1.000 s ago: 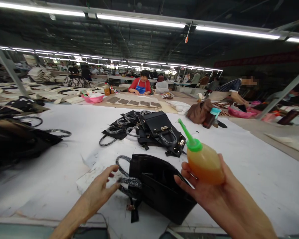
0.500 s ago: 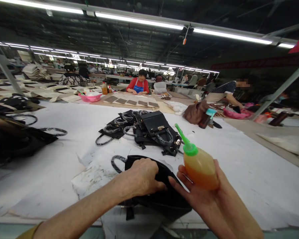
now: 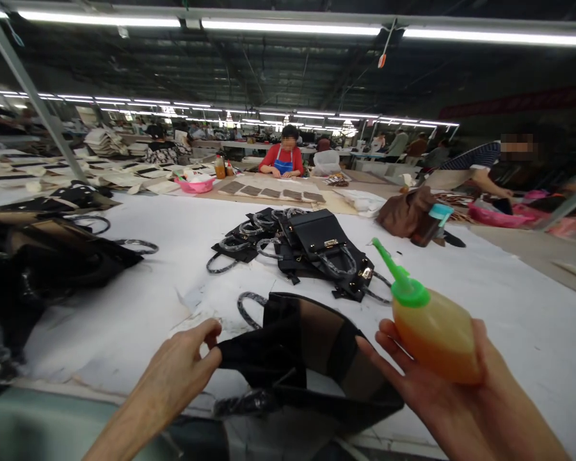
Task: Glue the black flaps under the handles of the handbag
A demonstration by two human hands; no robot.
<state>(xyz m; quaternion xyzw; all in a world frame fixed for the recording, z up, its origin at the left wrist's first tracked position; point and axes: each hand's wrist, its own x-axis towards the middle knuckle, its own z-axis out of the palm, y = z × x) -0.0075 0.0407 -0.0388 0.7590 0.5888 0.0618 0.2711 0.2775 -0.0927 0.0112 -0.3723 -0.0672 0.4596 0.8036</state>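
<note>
A black handbag (image 3: 307, 358) stands open at the near edge of the white table (image 3: 484, 288). My left hand (image 3: 182, 368) pinches the bag's left rim and pulls it open, so the brown inside shows. My right hand (image 3: 441, 397) holds an amber glue bottle (image 3: 429, 326) with a green nozzle, tilted up and to the left, just right of the bag. The bag's wrapped handle (image 3: 247, 307) lies on the table behind it.
A pile of black handbags (image 3: 312, 246) lies mid-table. More dark bags (image 3: 43, 262) sit at the left. A brown bag (image 3: 406, 214) and a teal-capped bottle (image 3: 432, 224) lie at the right. Other people work at far tables; one in red (image 3: 285, 157) sits opposite.
My left hand reached onto the bag, gripped its rim and has pulled the mouth open toward me. The glue bottle in my right hand has stayed beside the bag.
</note>
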